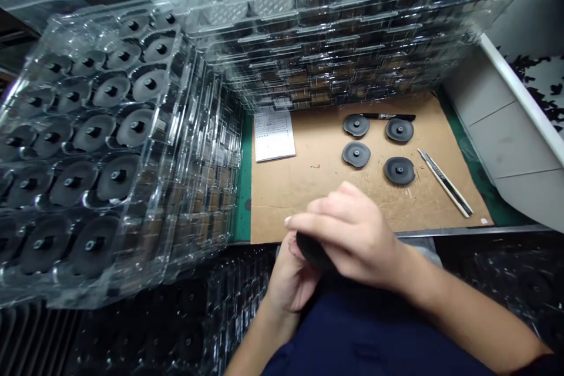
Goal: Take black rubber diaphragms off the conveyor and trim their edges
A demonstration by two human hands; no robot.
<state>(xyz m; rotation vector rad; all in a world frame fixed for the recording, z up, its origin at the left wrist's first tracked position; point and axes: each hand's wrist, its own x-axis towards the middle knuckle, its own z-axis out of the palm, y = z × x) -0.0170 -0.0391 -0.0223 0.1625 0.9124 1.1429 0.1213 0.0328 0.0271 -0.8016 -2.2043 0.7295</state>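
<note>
Black disc (314,251), mostly hidden by fingers, held in front of the wearer's dark blue clothing (352,329), just off the near edge of the worktop. L hand (288,276) grips it from below; R hand (356,229) is closed over its top & side, fingers bent, index reaching toward the L thumb area.

Beyond the hands, a brown cardboard sheet (304,188) on a green surface (245,194). On it, R of ctr: 4 loose discs (356,154), dark grey w/ a small ctr stub each, in approx. 2 rows of 2. Black pen (388,116) lies by the back pair; slim cutter (445,182) lies diagonally to their R; printed paper (274,136) at back L.

Farther out: L tray stack (189,176), clear plastic, top tray full of similar discs; rear tray stack (330,47), also clear; white bin (489,135) at far R.
</note>
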